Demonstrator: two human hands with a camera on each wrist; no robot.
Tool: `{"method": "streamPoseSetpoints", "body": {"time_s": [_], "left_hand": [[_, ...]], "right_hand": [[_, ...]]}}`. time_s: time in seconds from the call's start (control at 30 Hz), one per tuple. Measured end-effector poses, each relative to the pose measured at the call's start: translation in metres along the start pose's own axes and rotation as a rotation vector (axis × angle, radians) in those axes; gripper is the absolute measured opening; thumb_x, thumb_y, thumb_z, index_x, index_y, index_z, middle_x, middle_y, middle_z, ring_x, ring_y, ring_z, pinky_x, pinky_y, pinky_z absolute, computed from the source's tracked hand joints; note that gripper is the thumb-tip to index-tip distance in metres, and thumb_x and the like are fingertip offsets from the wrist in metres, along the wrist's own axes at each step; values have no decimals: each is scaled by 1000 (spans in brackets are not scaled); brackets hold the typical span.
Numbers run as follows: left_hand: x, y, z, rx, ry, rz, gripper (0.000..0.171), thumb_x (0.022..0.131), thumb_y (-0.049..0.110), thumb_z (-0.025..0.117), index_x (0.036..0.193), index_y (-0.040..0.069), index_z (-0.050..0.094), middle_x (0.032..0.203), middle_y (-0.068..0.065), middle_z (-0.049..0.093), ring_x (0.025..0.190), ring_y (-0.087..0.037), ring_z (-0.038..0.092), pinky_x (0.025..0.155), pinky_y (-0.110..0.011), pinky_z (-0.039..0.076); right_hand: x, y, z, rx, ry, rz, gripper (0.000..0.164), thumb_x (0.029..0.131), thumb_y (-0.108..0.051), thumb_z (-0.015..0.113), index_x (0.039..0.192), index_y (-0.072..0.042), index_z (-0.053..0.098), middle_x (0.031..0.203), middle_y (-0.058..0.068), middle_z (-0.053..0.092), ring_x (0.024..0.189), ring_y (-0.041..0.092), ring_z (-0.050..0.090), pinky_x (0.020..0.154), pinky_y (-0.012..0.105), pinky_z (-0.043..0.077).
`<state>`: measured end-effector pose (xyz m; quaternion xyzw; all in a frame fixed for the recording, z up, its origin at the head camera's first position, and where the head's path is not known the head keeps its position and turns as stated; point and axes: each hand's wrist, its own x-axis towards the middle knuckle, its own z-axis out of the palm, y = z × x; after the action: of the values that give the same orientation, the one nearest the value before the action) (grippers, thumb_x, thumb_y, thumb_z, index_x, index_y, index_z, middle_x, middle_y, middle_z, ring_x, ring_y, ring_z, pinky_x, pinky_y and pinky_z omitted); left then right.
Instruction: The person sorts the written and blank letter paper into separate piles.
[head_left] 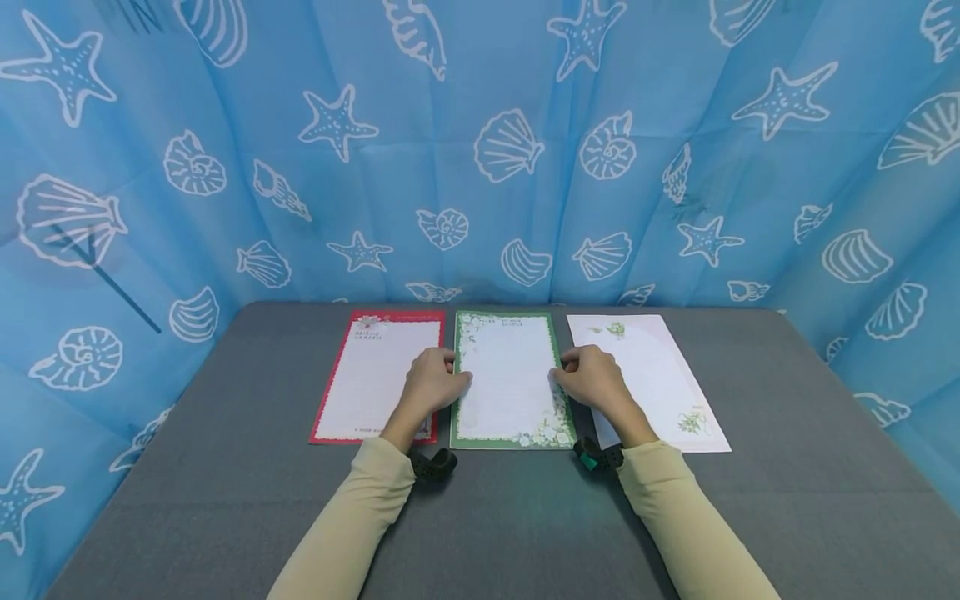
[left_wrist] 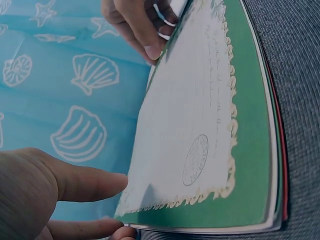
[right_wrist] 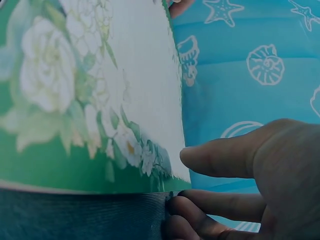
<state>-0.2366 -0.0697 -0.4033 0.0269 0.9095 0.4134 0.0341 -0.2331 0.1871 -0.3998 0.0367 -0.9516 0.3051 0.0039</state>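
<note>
A green-bordered sheet of letter paper with white flowers lies at the middle of the table. My left hand holds its left edge, thumb over the top and fingers at the side. On the opposite edge my right hand grips the paper likewise, with its thumb over the top and fingers lower at the edge. Layered edges, one red, show under the green sheet in the left wrist view. The left forearm partly covers a red-bordered sheet; the right covers part of a pale sheet with green sprigs.
The three papers lie side by side on a grey-covered table. A blue curtain with shell and starfish prints hangs behind and along both sides. Dark bands are worn at the wrists.
</note>
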Motion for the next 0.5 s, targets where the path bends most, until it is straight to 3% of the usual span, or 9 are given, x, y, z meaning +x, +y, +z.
{"method": "streamPoseSetpoints", "body": {"time_s": [0.23,0.5], "left_hand": [[1,0,1,-20,56,5,42,94,15,71,133,-1,64,99,-7,66,90,-23,63,75,-42,52],[2,-1,-6,-96,46,0,40,91,9,73,130,3,66,93,-6,70,84,-23,67,74,-43,54]], "right_hand": [[0,-1,0,65,57,22,34,94,-16,69,120,6,69,95,17,70,78,29,66,68,45,52],[1,-2,0,229,84,26,26,93,-7,67,117,4,69,90,14,70,66,22,64,62,37,51]]}}
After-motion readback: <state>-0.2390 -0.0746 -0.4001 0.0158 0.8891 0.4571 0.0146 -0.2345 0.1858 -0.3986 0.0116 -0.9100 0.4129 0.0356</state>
